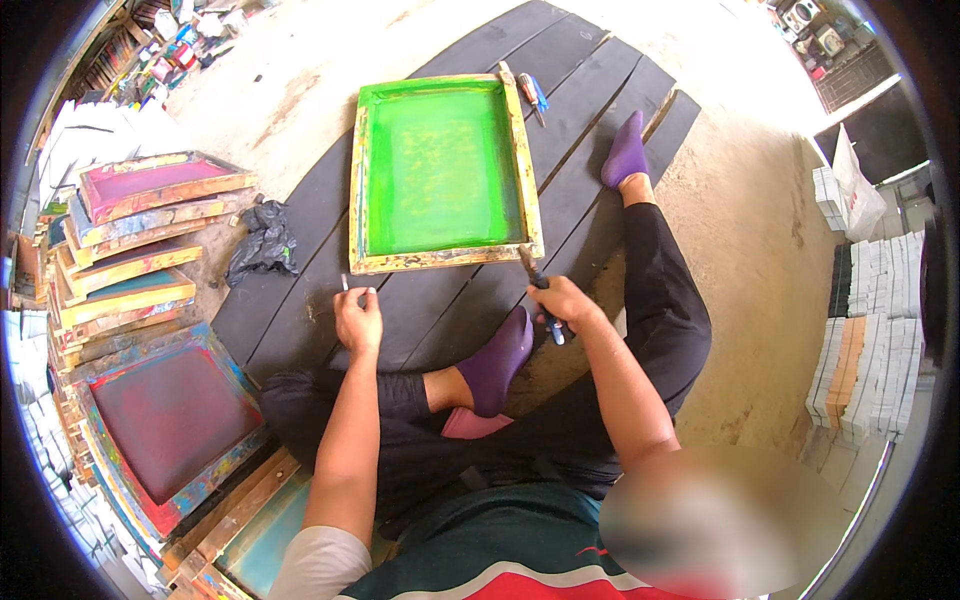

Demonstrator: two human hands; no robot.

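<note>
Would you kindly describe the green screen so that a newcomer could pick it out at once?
Start at the dark planked surface mid-view. On it lies a rectangular, paint-stained wooden frame holding the green screen. Its bright green sets it apart from the pink screen and dark-red screen at left.

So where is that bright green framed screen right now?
In the head view, the green framed screen lies on the black slatted platform, slightly left of centre, just beyond the left hand and right hand.
</note>
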